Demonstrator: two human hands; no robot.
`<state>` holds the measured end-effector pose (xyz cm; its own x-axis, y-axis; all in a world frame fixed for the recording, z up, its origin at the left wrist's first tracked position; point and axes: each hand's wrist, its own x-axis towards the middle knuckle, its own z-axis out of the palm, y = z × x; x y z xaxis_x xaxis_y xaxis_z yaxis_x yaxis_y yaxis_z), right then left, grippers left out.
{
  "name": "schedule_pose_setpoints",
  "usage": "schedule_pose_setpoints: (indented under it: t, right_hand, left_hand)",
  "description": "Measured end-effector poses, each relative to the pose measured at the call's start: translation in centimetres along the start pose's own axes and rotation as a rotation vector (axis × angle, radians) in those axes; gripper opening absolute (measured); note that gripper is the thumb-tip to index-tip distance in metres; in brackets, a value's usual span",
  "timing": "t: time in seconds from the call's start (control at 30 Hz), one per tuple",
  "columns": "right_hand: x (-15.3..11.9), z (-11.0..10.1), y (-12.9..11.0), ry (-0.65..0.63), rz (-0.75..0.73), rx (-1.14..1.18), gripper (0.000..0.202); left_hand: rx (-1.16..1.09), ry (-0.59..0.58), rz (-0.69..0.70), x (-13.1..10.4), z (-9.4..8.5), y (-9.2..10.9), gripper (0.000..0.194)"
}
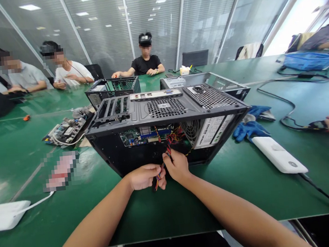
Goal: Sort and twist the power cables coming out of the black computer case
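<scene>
Both hands are on the wires! The left hand (146, 176) pinches the bundle of wires (169, 142) low down, near its loose end, fingers closed around it. Just above, the right hand (178, 165) grips the same bundle, thumb up, knuckles close to the case. And there's the bundle itself, a twist of red, black, yellow and other colours, running out of the open side of the computer case (163, 108) and down into the two hands, in front of the case and above the green counter (168, 220).

The case sits with its vented panel facing up, and inside we see a circuit board (133, 136) on the left and a power supply (214, 132) with a white label on the right, its fan (190, 130) beside the wires. Out on the right, blue gloves (250, 128) lie near the case, touching a white power bank (278, 155). Over on the left, a loose circuit board (66, 131) rests beside the case. Two more cases stand behind, a left one (113, 91) and a right one (212, 80), and across the counter sits a person in a black shirt (147, 65).
</scene>
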<state>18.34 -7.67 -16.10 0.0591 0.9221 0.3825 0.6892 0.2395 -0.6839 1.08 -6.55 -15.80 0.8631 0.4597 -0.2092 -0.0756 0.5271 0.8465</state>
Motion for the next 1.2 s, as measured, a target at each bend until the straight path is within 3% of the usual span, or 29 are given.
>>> schedule_pose_setpoints:
  t: [0.2,0.63,0.83,1.2]
  right_hand:
    - [-0.5,0.2,-0.6,-0.028,0.059,0.037,0.027]
    - [-0.7,1.3,0.0,0.04,0.039,0.169,0.028]
    - [0.3,1.9,0.1,0.052,0.079,0.228,0.026]
    - [0.9,2.4,0.8,0.133,0.131,0.284,0.025]
  left_hand:
    - [-0.038,-0.056,-0.026,0.0,-1.0,0.2,0.035]
    - [-0.003,-0.076,-0.056,0.1,-1.8,0.9,0.038]
    - [0.039,-0.02,-0.012,0.7,-2.8,1.3,0.039]
    - [0.138,0.165,0.066,2.3,-1.1,0.2,0.045]
